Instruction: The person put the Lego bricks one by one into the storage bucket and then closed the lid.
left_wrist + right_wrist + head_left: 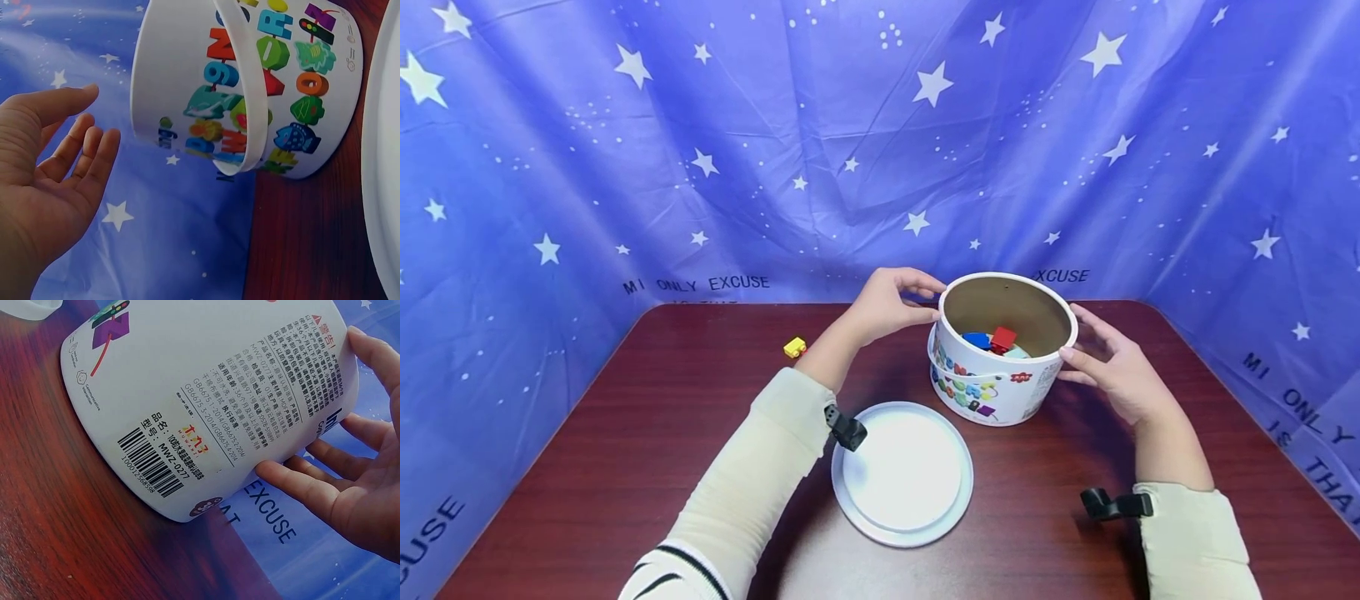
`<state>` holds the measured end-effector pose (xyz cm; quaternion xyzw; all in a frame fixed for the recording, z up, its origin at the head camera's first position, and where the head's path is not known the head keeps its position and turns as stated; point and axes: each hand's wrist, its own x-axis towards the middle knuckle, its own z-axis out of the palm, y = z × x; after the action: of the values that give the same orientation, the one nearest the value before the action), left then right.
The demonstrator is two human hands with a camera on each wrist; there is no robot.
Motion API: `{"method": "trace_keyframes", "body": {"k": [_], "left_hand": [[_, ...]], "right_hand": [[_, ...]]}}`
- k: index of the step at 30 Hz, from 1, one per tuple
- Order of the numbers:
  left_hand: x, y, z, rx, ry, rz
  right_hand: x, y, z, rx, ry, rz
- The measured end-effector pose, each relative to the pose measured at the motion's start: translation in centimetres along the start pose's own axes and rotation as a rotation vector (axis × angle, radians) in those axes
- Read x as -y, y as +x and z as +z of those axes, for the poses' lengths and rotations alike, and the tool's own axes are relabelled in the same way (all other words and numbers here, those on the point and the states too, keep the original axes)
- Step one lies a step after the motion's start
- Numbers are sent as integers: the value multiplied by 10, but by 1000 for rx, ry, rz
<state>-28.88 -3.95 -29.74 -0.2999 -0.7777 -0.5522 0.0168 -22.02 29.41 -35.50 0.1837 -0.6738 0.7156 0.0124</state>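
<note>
A white printed bucket (1030, 396) stands upright on the table, its top uncovered. Inside it lie a red block (1003, 338), a blue block (977, 339) and a pale piece partly hidden by the rim. My left hand (887, 307) is at the bucket's left rim, fingers loosely bent; the left wrist view shows a gap between this hand (62, 169) and the bucket wall (169, 69). On the other side, my right hand (1120, 371) has its fingers spread against the bucket. The white handle (253, 106) hangs down along the bucket's side.
A round white lid (902, 467) lies flat on the dark red table (700, 400), in front of the bucket. Behind my left forearm sits a small yellow block (794, 347). A blue star-patterned cloth (820, 125) borders the table's back and sides.
</note>
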Motion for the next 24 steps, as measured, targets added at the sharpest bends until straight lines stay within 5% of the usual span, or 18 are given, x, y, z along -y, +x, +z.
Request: {"method": "trace_keyframes", "body": {"k": [24], "left_hand": [[23,-48,-33,-85,-62,36]], "right_hand": [[2,-1,1,-17,-19,13]]}}
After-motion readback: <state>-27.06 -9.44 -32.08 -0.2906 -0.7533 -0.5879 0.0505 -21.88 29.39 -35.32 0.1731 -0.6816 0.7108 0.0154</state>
